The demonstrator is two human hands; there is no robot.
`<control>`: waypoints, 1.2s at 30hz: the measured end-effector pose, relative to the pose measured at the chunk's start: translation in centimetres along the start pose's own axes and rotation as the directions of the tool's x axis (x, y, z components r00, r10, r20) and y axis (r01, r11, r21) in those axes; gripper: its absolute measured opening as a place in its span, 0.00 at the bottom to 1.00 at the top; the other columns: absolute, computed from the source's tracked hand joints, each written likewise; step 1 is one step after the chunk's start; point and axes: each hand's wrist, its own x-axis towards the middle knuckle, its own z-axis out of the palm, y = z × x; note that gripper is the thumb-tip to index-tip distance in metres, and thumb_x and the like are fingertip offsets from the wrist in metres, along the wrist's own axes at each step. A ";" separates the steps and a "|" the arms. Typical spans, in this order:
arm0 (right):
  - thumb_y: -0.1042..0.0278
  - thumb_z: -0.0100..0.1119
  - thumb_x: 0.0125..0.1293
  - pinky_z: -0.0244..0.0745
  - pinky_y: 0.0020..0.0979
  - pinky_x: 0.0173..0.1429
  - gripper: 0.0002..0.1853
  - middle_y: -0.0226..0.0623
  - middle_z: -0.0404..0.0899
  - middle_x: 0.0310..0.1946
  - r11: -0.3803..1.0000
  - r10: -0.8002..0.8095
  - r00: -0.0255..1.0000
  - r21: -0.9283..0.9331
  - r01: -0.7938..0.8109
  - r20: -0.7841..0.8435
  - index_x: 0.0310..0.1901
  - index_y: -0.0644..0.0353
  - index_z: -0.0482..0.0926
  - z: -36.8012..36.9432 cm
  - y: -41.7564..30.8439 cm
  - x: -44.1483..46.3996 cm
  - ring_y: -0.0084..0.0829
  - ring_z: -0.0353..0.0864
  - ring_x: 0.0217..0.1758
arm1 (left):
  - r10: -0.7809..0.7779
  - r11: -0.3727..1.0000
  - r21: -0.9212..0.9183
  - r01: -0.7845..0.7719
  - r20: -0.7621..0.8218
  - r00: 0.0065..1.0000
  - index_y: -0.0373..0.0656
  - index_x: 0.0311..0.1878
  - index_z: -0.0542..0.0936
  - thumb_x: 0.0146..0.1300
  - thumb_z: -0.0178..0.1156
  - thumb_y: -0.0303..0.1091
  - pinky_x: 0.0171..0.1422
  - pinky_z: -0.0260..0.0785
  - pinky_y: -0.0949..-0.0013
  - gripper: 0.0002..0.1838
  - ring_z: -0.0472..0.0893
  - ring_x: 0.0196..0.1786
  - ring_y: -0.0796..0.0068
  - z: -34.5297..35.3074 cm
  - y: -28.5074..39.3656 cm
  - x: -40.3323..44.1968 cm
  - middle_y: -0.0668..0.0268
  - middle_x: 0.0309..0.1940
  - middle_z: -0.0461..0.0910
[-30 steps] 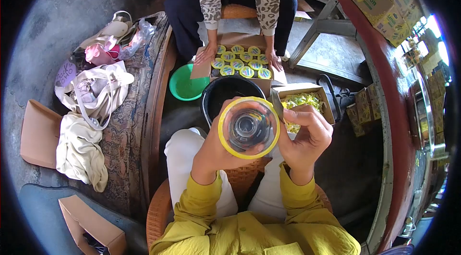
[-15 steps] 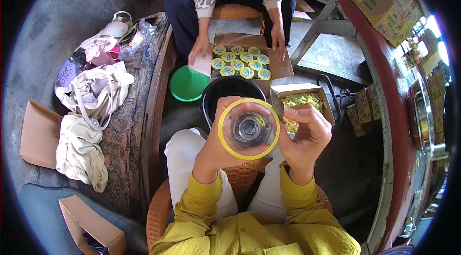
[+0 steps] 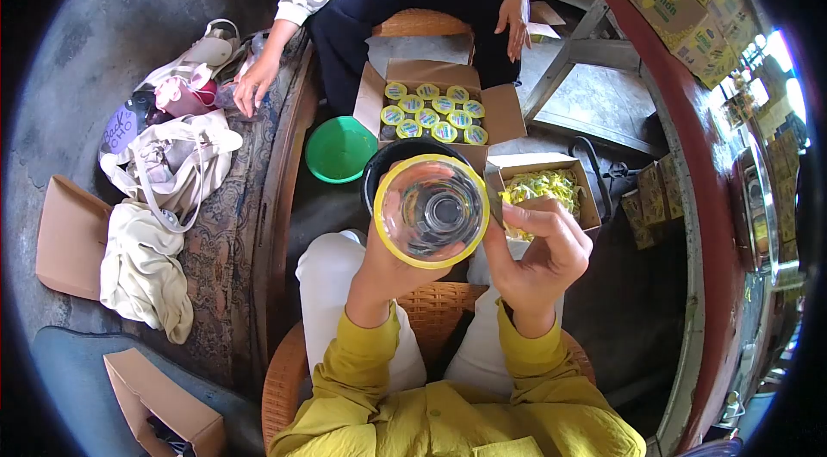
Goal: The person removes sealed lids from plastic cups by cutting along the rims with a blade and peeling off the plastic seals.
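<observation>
A clear plastic cup [image 3: 432,211] with a yellow rim faces me, its inside visible. My left hand [image 3: 376,272] is wrapped round it from the left and behind. At the cup's right edge, my right hand [image 3: 543,254] pinches a thin dark blade [image 3: 494,201] between thumb and fingers, close against the yellow rim. Behind the cup is a black bucket [image 3: 376,166], partly covered by it. Just beyond stands an open carton [image 3: 431,71] with several yellow-lidded cups [image 3: 427,118] in rows.
A green basin [image 3: 341,149] stands left of the bucket, a box of yellow shreds [image 3: 543,190] to the right. Another person's hand [image 3: 257,85] is over the patterned bench [image 3: 226,259], near bags [image 3: 172,155]. A wooden frame [image 3: 564,69] and lemon-printed cartons [image 3: 663,0] are at the right.
The cup and my hands have shifted slightly left, the cup also a little up. The other person has let go of the carton flaps, one hand moving left over the bench, the other up to the knee.
</observation>
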 end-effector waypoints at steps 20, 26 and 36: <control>0.85 0.65 0.37 0.66 0.20 0.23 0.11 0.36 0.75 0.18 0.995 0.019 1.000 0.101 -0.021 0.017 0.26 0.64 0.79 -0.4 0.0 0.1 0.24 0.74 0.19 | -0.069 0.997 -0.033 0.072 0.087 0.994 0.42 0.46 0.70 0.33 0.71 0.25 0.52 0.64 0.70 0.31 0.71 0.48 0.70 0.1 1.1 0.0 0.63 0.44 0.67; 0.84 0.65 0.36 0.67 0.20 0.23 0.11 0.36 0.76 0.19 0.997 0.034 0.998 0.068 -0.038 0.060 0.26 0.64 0.79 -0.8 -0.1 0.1 0.24 0.76 0.20 | -0.020 0.996 -0.081 0.034 0.168 0.986 0.42 0.46 0.70 0.32 0.69 0.25 0.52 0.64 0.70 0.31 0.70 0.48 0.70 -0.2 0.9 0.0 0.63 0.44 0.68; 0.83 0.65 0.36 0.67 0.20 0.24 0.11 0.36 0.76 0.19 0.995 -0.004 0.996 0.099 -0.004 0.084 0.26 0.63 0.79 -0.8 0.1 0.1 0.25 0.76 0.20 | -0.023 0.983 -0.171 0.069 0.255 0.967 0.40 0.47 0.70 0.35 0.68 0.26 0.53 0.62 0.70 0.30 0.69 0.48 0.71 -0.5 1.2 0.1 0.62 0.44 0.67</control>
